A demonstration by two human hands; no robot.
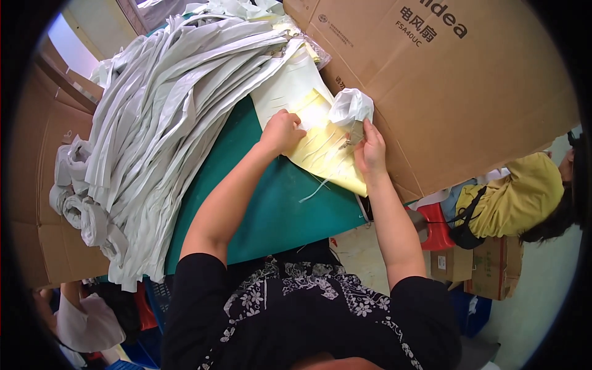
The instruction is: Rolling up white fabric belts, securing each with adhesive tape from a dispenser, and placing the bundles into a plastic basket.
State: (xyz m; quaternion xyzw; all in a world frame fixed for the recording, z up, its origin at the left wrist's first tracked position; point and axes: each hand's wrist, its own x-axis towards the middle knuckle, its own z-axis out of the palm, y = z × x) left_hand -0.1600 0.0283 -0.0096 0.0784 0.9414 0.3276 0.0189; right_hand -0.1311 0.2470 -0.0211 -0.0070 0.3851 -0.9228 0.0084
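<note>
My left hand rests with bent fingers at the left edge of a yellow and white sheet. Its thumb and fingertips are drawn together, and what lies between them is too small to make out. To the right, my right hand grips the lower side of a white rolled strip, which stands up in a loose, crumpled ring above the sheet. Thin pale threads or narrow strips lie across the yellow part, and one hangs over its near edge.
Long pale grey fabric strips lie heaped on the green table, with several rolled strips at their left. A large cardboard panel rises at the right. Beyond it, a person in a yellow top is near cardboard boxes.
</note>
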